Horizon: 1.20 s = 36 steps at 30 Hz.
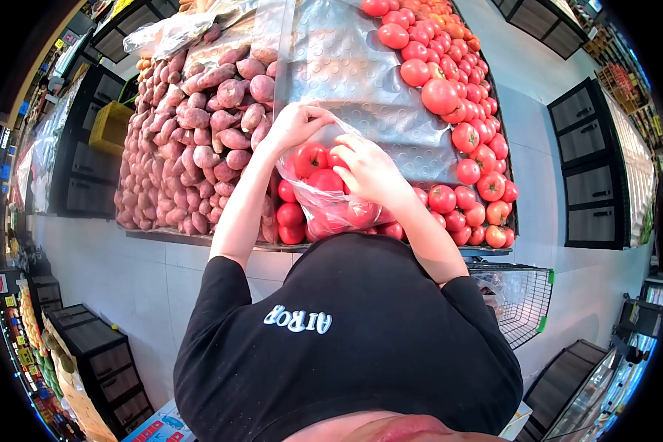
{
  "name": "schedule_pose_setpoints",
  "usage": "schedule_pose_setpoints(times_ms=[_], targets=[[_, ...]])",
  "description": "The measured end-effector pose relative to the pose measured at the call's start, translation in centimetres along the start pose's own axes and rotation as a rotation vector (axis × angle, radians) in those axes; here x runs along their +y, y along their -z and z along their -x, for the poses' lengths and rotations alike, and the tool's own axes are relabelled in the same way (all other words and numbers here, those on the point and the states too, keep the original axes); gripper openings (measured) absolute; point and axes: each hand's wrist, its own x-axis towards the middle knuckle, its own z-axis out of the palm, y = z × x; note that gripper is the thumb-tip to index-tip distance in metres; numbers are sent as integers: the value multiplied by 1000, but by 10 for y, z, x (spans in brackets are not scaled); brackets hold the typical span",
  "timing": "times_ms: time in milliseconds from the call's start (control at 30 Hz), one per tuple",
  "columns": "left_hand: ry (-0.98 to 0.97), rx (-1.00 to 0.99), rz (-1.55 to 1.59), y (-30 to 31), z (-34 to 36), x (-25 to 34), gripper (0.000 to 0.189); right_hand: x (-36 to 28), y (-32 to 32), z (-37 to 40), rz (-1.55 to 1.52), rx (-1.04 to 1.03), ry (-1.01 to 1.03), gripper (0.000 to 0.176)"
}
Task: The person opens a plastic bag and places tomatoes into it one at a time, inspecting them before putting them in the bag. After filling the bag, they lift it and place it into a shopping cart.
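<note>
A clear plastic bag (317, 197) with several red tomatoes inside rests at the front edge of the produce stand. My left hand (300, 127) pinches the bag's rim at its far left side. On the right side of the bag's mouth, my right hand (367, 168) has its fingers bent over the rim, close to a tomato; whether it grips the film is hard to make out. Loose tomatoes (440, 96) lie along the right and front of the stand. Sweet potatoes (191, 118) are heaped to the left of the bag, behind a low clear divider.
Grey bubble-textured sheeting (368, 96) covers the stand's middle. A wire shopping cart (523, 302) stands near its front right corner. Dark cabinets (589, 162) line the right side, and a yellow crate (110, 127) is at the left. Another plastic bag (171, 35) lies at the far left.
</note>
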Motion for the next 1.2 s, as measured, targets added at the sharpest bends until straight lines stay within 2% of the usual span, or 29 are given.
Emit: schedule_pose_setpoints(times_ms=[100, 300, 400, 500, 567, 700, 767, 833, 900, 1000, 1133, 1200], targets=[[38, 43, 31, 4, 7, -1, 21, -2, 10, 3, -83, 106, 33, 23], [225, 37, 89, 2, 20, -2, 25, 9, 34, 30, -227, 279, -127, 14], [127, 116, 42, 3, 29, -1, 24, 32, 36, 60, -244, 315, -286, 12], [57, 275, 123, 0, 45, 4, 20, 53, 34, 94, -230, 313, -441, 14], [77, 392, 192, -7, 58, -1, 16, 67, 29, 124, -169, 300, -551, 15], [235, 688, 476, -18, 95, 34, 12, 82, 24, 177, 66, 271, -616, 16], [281, 720, 601, -24, 113, 38, 13, 81, 18, 193, 133, 214, -607, 21], [206, 690, 569, -28, 123, 50, 16, 74, 11, 200, 124, 154, -564, 29], [122, 653, 529, -30, 126, 61, 18, 70, -3, 200, 167, 31, -565, 52], [6, 603, 476, -30, 123, 71, 17, 68, -22, 199, 182, -83, -619, 66], [-36, 573, 428, -30, 119, 78, 15, 78, -49, 194, 416, -101, -591, 70], [-60, 562, 386, -31, 117, 79, 13, 77, -55, 187, 521, -186, -612, 68]])
